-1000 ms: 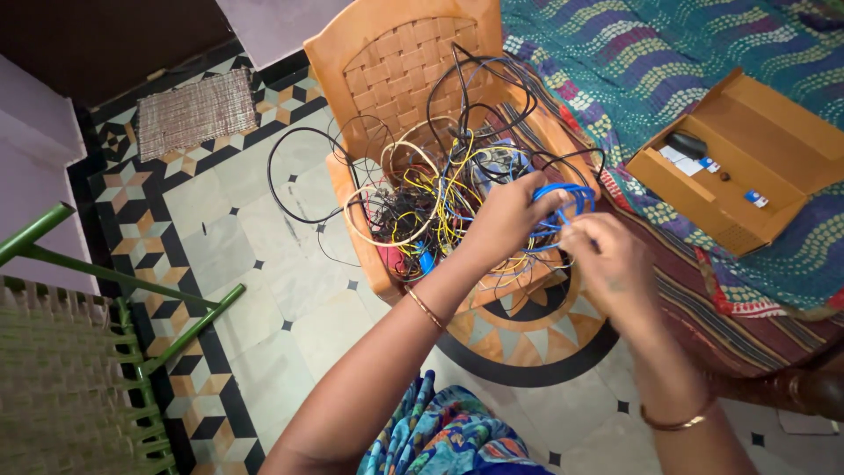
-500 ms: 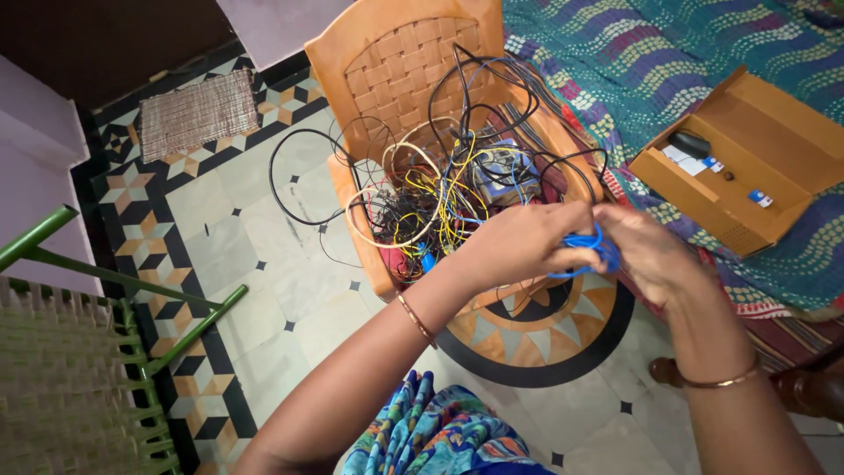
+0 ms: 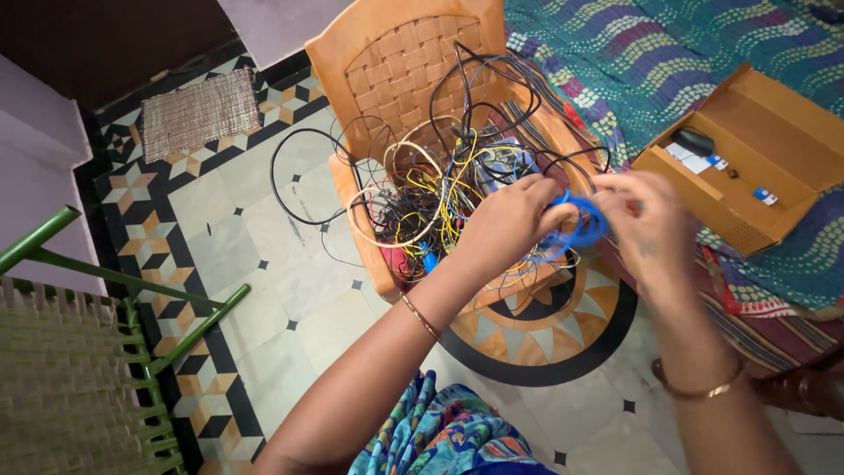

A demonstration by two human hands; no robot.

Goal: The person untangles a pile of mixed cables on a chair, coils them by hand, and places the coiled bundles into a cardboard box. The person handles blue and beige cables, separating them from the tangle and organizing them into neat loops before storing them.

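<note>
Patterned tile floor (image 3: 264, 264), cream with black borders and a round sunburst inlay. We note an orange plastic chair (image 3: 396, 62) heaped with tangled wires (image 3: 422, 198): yellow, black, white. To its right, a bed (image 3: 633, 62) under a teal quilt, bearing an open cardboard box (image 3: 747, 149). Green woven chair (image 3: 70, 369) at lower left; small mat (image 3: 198, 110) by the wall.

Left hand (image 3: 510, 220) closed on a blue cable coil (image 3: 576, 227), held just above the chair's front edge. Right hand (image 3: 646, 224) is motion-blurred; its fingers pinch at the same coil, but we cannot make out the exact grip. The box's small contents are too tiny to identify.
</note>
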